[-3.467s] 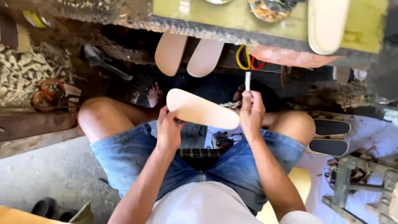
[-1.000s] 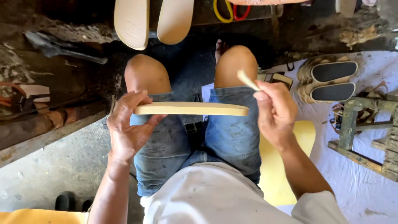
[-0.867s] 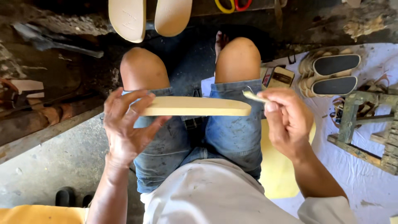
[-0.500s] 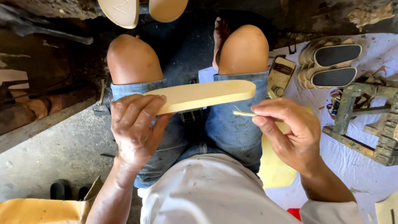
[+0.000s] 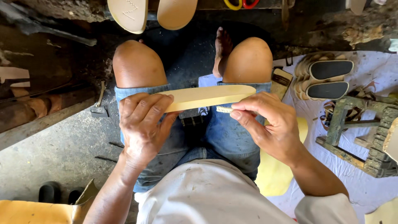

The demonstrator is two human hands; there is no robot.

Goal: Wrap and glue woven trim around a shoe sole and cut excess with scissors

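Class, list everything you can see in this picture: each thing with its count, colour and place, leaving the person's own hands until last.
Sole: one, pale yellow, held over the lap.
Small brush: one, pale, under the sole.
Hanging soles: two, tan, top edge.
Finished sandals: two, black insoles, on white cloth, right.
Wooden stool: one, greenish, right.
Hammer: one, grey, on the floor, left.
Yellow sheet: one, beside the right thigh.
Left hand: grips the sole.
Right hand: pinches the small brush.

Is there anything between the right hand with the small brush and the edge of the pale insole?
Nothing visible. The right hand holds the small brush just under the pale flat shoe insole, gripped by the left hand.
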